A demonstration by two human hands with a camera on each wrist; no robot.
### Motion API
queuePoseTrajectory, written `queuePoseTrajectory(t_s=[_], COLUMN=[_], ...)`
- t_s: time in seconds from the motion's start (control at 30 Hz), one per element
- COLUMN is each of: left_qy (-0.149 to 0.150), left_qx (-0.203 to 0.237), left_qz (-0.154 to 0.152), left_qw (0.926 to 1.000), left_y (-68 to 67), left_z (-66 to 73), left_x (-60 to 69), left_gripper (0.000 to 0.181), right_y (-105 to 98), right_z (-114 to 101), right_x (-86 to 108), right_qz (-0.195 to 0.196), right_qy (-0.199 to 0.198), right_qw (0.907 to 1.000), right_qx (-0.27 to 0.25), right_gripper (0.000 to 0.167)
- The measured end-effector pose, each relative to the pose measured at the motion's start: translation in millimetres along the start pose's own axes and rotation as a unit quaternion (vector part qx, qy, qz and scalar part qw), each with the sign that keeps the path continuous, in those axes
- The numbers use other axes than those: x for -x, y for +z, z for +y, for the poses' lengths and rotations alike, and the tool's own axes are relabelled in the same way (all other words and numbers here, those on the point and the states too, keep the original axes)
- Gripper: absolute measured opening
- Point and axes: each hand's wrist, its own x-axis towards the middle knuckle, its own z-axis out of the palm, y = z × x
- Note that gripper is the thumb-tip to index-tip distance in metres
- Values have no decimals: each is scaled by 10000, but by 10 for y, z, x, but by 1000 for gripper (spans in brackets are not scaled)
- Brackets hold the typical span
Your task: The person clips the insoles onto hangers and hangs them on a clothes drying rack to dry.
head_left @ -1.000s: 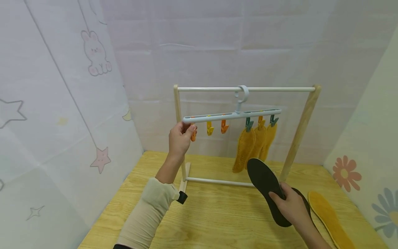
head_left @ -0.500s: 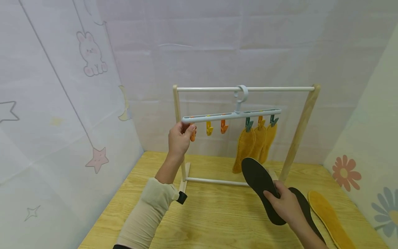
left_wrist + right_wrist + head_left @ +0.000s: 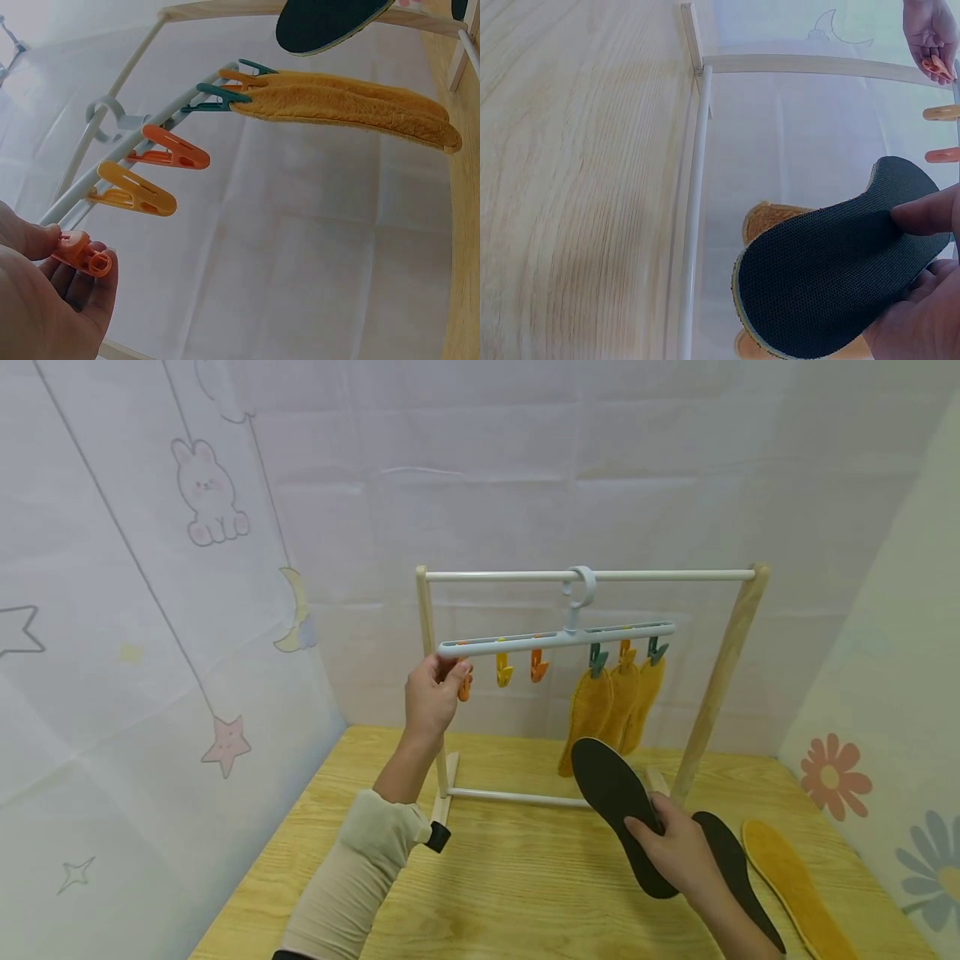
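My left hand (image 3: 431,700) pinches an orange clip (image 3: 464,685) at the left end of the pale blue hanger (image 3: 510,645); the left wrist view shows thumb and fingers around that clip (image 3: 78,253). Yellow (image 3: 503,670) and orange (image 3: 538,667) clips beside it hold nothing. Several mustard insoles (image 3: 588,710) hang from green and orange clips on the hanger's right half. Lower right, my right hand (image 3: 678,852) grips an insole (image 3: 615,793) with its dark sole facing up, thumb on the dark side in the right wrist view (image 3: 840,262).
The hanger hooks over the white rail (image 3: 675,575) of a wooden-sided rack (image 3: 720,685) on the wooden table (image 3: 487,893). At the right of the table lie a dark insole (image 3: 738,877) and a mustard insole (image 3: 791,881). Patterned cloth walls surround the table.
My right hand has moved left with the dark-soled insole, closer to the middle of the rack. My left hand stays on the orange clip. The head view has shifted slightly.
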Motion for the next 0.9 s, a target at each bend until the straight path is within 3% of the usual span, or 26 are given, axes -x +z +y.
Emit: queuePoseTrajectory(t_s=[0.37,0.9], left_qy=[-111,-161], left_qx=[-21,11], left_qz=[37,31], left_qw=[9999,9999], left_y=[-3,-2], left_z=[19,21], left_x=[4,0], left_gripper=[15,10], right_y=[58,189], right_z=[-135,-244], right_x=[2,-31], right_qz=[191,173], right_qy=[-270,-355], right_qw=[9992,9974], right_qx=[-212,-598], right_gripper=[20,24])
